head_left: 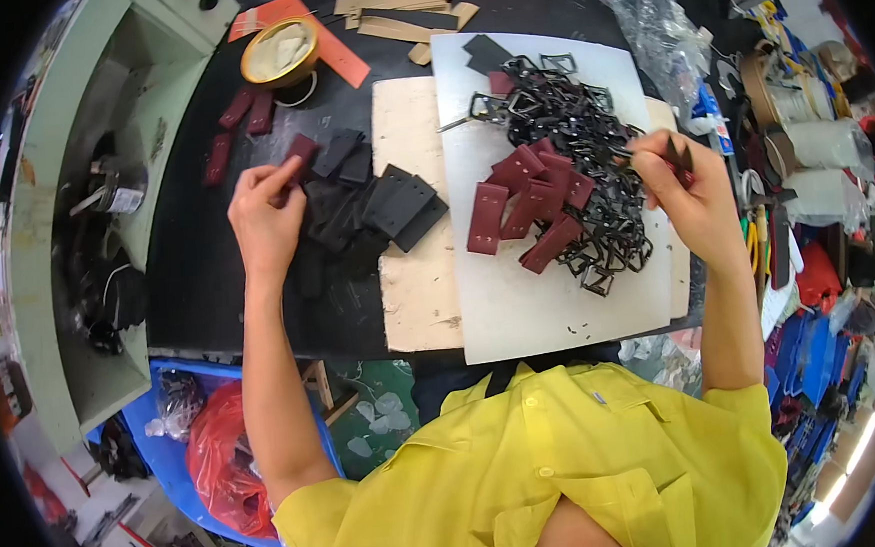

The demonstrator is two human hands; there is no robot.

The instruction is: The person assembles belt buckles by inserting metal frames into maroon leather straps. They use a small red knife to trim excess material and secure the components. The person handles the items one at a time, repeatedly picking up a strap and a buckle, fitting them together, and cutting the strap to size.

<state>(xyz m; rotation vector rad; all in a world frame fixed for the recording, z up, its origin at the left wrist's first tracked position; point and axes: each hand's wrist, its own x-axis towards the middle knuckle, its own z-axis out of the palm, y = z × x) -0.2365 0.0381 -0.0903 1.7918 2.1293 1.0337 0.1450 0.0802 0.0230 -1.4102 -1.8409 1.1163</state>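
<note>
Toward the bench's left edge, the left hand pinched a maroon tab; the right hand gripped something dark beside black buckles.

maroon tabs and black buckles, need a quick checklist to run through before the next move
1. Left hand at a maroon tab: ok, fingertips touch it.
2. Right hand at the buckle heap: ok, at its right side.
3. What the right fingers grip: cannot tell, too small and dark.
4. Buckles separated: not ok, tangled together.
5. Maroon tabs on the white sheet apart from the buckles: not ok, several overlap the heap.
</note>
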